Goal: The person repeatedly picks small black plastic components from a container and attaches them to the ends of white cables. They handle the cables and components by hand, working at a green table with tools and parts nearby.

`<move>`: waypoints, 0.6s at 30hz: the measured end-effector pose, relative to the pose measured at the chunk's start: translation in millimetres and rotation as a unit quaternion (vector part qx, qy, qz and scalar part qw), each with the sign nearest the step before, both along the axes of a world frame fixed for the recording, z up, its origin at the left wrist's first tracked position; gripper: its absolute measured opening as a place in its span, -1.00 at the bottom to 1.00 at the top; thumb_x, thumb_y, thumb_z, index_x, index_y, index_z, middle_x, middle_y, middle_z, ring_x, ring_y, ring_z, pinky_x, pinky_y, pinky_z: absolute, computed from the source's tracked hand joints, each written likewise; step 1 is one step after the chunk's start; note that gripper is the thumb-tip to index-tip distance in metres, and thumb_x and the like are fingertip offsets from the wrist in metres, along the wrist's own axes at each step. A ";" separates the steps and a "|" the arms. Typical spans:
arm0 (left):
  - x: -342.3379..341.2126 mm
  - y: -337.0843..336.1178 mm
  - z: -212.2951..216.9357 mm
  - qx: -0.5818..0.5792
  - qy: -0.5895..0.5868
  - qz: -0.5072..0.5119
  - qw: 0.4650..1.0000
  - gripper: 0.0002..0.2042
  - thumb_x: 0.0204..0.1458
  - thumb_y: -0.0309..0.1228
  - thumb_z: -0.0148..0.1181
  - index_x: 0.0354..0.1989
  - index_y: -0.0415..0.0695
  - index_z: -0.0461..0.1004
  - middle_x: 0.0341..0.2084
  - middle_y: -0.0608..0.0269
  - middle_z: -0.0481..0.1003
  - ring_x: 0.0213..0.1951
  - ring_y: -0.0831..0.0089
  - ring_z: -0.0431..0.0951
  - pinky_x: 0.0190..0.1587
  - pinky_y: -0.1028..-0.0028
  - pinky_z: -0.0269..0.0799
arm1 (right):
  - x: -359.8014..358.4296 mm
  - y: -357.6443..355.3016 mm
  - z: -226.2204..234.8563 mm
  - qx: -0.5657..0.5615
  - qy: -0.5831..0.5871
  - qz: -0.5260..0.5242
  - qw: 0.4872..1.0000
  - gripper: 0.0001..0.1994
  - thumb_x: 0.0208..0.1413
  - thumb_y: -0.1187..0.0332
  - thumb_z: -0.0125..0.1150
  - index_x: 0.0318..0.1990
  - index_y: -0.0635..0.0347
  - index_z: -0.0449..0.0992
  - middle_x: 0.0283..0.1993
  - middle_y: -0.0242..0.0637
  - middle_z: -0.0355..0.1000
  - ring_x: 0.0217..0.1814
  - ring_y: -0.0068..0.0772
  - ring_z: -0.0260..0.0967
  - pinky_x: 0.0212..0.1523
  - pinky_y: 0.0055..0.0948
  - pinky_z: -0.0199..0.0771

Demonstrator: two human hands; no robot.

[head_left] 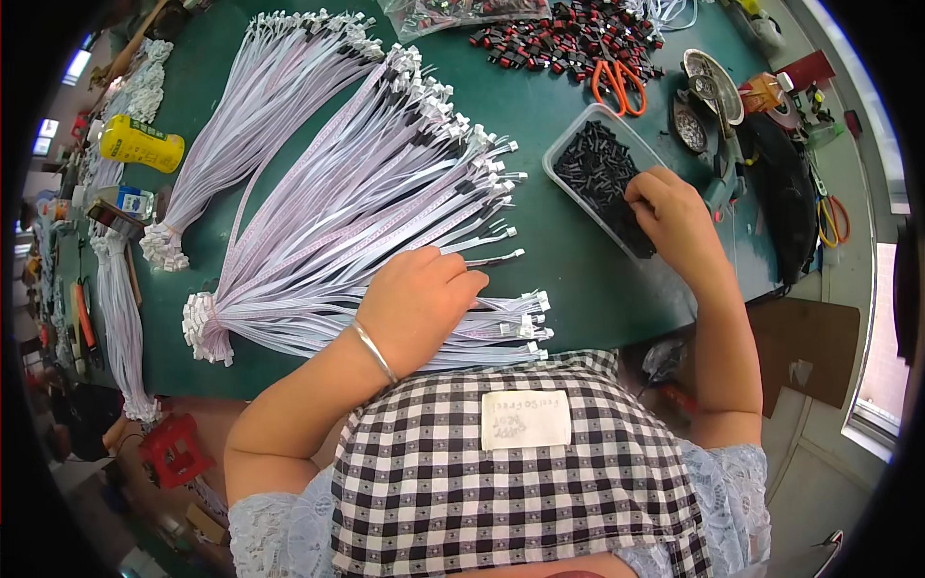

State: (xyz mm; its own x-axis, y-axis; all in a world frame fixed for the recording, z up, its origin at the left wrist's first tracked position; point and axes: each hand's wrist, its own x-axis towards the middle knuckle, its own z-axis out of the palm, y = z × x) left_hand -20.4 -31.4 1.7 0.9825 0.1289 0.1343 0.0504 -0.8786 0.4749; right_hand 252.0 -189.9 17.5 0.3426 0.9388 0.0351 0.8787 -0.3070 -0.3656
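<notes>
A large bundle of flat white ribbon cables point(318, 212) fans out across the green table, small white connectors at both ends. My left hand point(421, 297), with a silver bangle at the wrist, lies over the bundle's near part. Its fingers are curled, and one cable point(496, 258) with a dark length near its connector sticks out past the index finger. To the right, my right hand point(674, 220) reaches over the rim of a clear plastic tub point(568, 180). Thumb and fingers pinch together above short black tube pieces point(595, 166); whatever lies between the fingertips is hidden.
A second cable bundle point(260, 91) lies behind. Far back are a heap of black and red parts point(568, 39) and orange-handled scissors point(619, 89). A yellow bottle point(143, 144) rests at left. Metal dishes point(713, 87) and a black object point(785, 193) line the right side.
</notes>
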 end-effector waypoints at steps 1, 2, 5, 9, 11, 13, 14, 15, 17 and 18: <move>0.6 0.2 -1.4 0.006 0.004 -0.013 1.000 -0.74 -0.21 -0.50 0.29 -0.26 -0.13 0.51 -0.41 0.24 0.45 -0.34 0.24 0.44 -0.26 0.32 0.39 | 0.2 0.8 0.8 0.005 0.005 0.002 1.000 -0.91 -0.01 0.49 0.14 -0.31 0.23 0.48 -0.31 -0.15 0.38 -0.21 -0.05 0.37 -0.18 -0.21 0.36; 1.0 -0.4 -2.0 0.006 0.004 -0.012 1.000 -0.76 -0.20 -0.51 0.28 -0.27 -0.13 0.51 -0.41 0.24 0.45 -0.34 0.24 0.44 -0.26 0.32 0.38 | 0.6 0.7 0.7 0.009 0.009 0.003 1.000 -0.90 -0.01 0.50 0.14 -0.31 0.23 0.48 -0.30 -0.15 0.38 -0.21 -0.05 0.37 -0.18 -0.22 0.36; 5.1 0.4 3.1 -0.013 -0.009 0.000 1.000 -0.81 -0.16 -0.54 0.23 -0.31 -0.14 0.50 -0.41 0.21 0.44 -0.32 0.23 0.44 -0.25 0.32 0.37 | 3.4 -2.8 -6.1 0.037 -0.021 0.009 0.999 -0.91 -0.01 0.52 0.13 -0.31 0.25 0.47 -0.32 -0.16 0.37 -0.22 -0.06 0.38 -0.20 -0.23 0.38; 9.7 -2.5 3.6 -0.119 -0.028 0.028 0.992 -0.89 -0.09 -0.56 0.16 -0.35 -0.17 0.50 -0.41 0.16 0.44 -0.32 0.20 0.44 -0.25 0.34 0.38 | -15.8 0.5 18.5 0.082 0.075 0.036 0.993 -0.90 -0.03 0.52 0.14 -0.31 0.24 0.47 -0.33 -0.18 0.37 -0.24 -0.11 0.39 -0.27 -0.25 0.41; 10.3 -2.2 2.8 -0.180 -0.004 0.037 0.983 -0.90 -0.07 -0.55 0.14 -0.34 -0.19 0.49 -0.41 0.15 0.44 -0.34 0.22 0.45 -0.27 0.37 0.39 | -31.7 -0.5 26.0 0.087 0.081 0.114 0.986 -0.88 -0.06 0.52 0.13 -0.31 0.24 0.47 -0.34 -0.19 0.37 -0.26 -0.13 0.39 -0.30 -0.26 0.42; 10.4 -0.3 5.5 -0.241 0.037 0.050 0.968 -0.89 -0.04 -0.53 0.14 -0.32 -0.20 0.49 -0.41 0.15 0.44 -0.38 0.27 0.46 -0.30 0.42 0.39 | -48.4 -3.4 15.6 0.066 0.081 0.191 0.976 -0.87 -0.11 0.52 0.11 -0.34 0.23 0.44 -0.38 -0.19 0.35 -0.29 -0.12 0.39 -0.31 -0.26 0.43; 10.4 1.0 6.1 -0.274 0.049 0.056 0.959 -0.89 -0.03 -0.52 0.15 -0.31 -0.21 0.48 -0.41 0.17 0.45 -0.39 0.33 0.46 -0.31 0.45 0.39 | -58.6 -3.6 13.1 0.032 0.021 0.208 0.977 -0.89 -0.16 0.50 0.09 -0.40 0.23 0.38 -0.44 -0.21 0.30 -0.34 -0.14 0.38 -0.35 -0.28 0.43; 10.5 2.8 7.0 -0.307 0.060 0.061 0.948 -0.89 -0.02 -0.52 0.16 -0.30 -0.22 0.48 -0.41 0.20 0.45 -0.39 0.39 0.46 -0.32 0.47 0.39 | -65.2 -4.2 10.5 0.013 0.003 0.211 0.977 -0.90 -0.17 0.50 0.09 -0.42 0.22 0.36 -0.45 -0.22 0.29 -0.35 -0.15 0.37 -0.36 -0.29 0.42; 10.8 4.8 6.4 -0.371 0.082 0.073 0.922 -0.89 0.00 -0.51 0.18 -0.30 -0.24 0.47 -0.41 0.25 0.45 -0.39 0.50 0.45 -0.32 0.53 0.38 | -74.1 -6.1 2.6 -0.027 -0.032 0.217 0.975 -0.90 -0.19 0.50 0.10 -0.45 0.21 0.34 -0.46 -0.24 0.27 -0.37 -0.19 0.37 -0.38 -0.30 0.42; 10.4 5.1 4.1 -0.404 0.093 0.080 0.907 -0.89 0.01 -0.51 0.19 -0.30 -0.24 0.47 -0.42 0.28 0.46 -0.38 0.55 0.45 -0.32 0.56 0.38 | -75.8 -7.6 -5.5 -0.028 -0.051 0.221 0.974 -0.89 -0.21 0.49 0.11 -0.46 0.20 0.34 -0.45 -0.25 0.26 -0.38 -0.24 0.36 -0.39 -0.33 0.41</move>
